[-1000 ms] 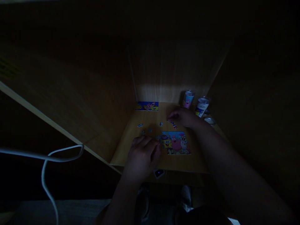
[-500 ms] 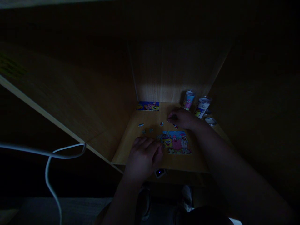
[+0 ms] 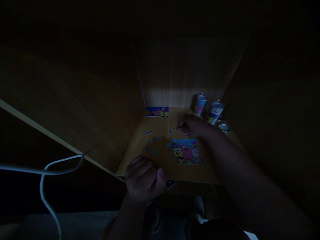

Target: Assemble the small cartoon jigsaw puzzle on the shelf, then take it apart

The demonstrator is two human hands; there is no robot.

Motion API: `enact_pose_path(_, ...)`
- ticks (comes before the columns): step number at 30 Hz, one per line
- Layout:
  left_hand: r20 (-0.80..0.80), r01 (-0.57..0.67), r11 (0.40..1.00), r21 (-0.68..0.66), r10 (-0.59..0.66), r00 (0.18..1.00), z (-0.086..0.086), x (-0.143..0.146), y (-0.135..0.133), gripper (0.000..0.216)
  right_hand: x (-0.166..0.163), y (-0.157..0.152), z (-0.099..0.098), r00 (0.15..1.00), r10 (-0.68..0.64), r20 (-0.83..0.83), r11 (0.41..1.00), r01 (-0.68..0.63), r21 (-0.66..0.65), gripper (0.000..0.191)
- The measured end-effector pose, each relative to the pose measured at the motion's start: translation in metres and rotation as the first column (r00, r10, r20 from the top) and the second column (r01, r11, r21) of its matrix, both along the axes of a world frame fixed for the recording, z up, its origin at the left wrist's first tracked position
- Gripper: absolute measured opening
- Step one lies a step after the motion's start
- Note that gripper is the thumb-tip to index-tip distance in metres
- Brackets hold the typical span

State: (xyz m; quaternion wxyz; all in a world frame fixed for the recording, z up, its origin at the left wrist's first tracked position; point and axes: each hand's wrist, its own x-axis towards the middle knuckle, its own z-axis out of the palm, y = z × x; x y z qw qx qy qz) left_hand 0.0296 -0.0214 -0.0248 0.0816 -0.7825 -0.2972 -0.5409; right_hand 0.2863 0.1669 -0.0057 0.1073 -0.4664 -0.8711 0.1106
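2 bare hands were over a dim wooden tabletop [image 3: 162, 124], and the relation that counted lay between the right hand [image 3: 193, 126] and the part-built puzzle [image 3: 187, 151]. The right hand reached farther in, its fingertips [image 3: 181, 126] drawn together low on the wood. The light was too poor to tell whether that grip held a piece or only touched one. 1 stray piece [image 3: 186, 134] lay just at the hand's near side. From those fingertips the puzzle lay straight back toward the person, near but apart, its long side running left to right, parallel with the tabletop's front edge.

The left hand [image 3: 143, 180] sat at that front edge, curled into a loose fist with the thumb against the forefinger; nothing showed inside the grip. It was left of the puzzle and nearer the person, so the right hand was the closer of the 2 to the puzzle's far edge. A scatter of loose pieces [image 3: 151, 140] lay on the puzzle's left, between the 2 hands, nearest the left one.

Against the back wall lay a printed picture [image 3: 156, 111] – the same cartoon scene. 2 printed tubs [image 3: 200, 104] stood at the far right, with a round lid [image 3: 224, 127] beside them. A white cable [image 3: 50, 168] looped at the left.
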Motion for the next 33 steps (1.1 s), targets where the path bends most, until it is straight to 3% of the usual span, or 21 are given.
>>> enact_pose_path(9,-0.017,-0.019,1.0,0.004,0.019,1.0,0.001,0.001,0.0,0.031,-0.005,-0.007,0.005,0.999,-0.029,-0.034,0.998,0.027,-0.059,0.01)
enact_pose_path(20,-0.012,-0.066,0.998,-0.012,0.066,0.998,-0.005,0.001,-0.002,0.034,-0.01,-0.003,-0.008,0.982,0.001,-0.191,0.997,-0.016,-0.08,0.006)
enact_pose_path(23,0.002,-0.144,0.989,-0.017,0.144,0.99,-0.006,0.001,-0.001,0.035,-0.01,-0.003,-0.007,0.979,-0.022,-0.204,0.996,0.004,-0.088,0.008)
enact_pose_path(27,-0.047,-0.416,0.893,-0.17,0.414,0.909,-0.001,0.003,0.009,0.019,-0.011,-0.004,-0.003,0.976,-0.037,-0.216,0.996,0.019,-0.084,0.01)
enact_pose_path(29,-0.099,-0.48,0.833,-0.275,0.472,0.876,0.002,0.005,0.016,0.007,-0.011,-0.004,-0.003,0.975,-0.035,-0.218,0.996,0.017,-0.085,0.011)
enact_pose_path(33,-0.255,-0.575,0.748,-0.33,0.516,0.818,0.001,0.008,0.023,0.013,-0.01,-0.004,-0.004,0.976,-0.031,-0.217,0.998,0.017,-0.066,0.011)
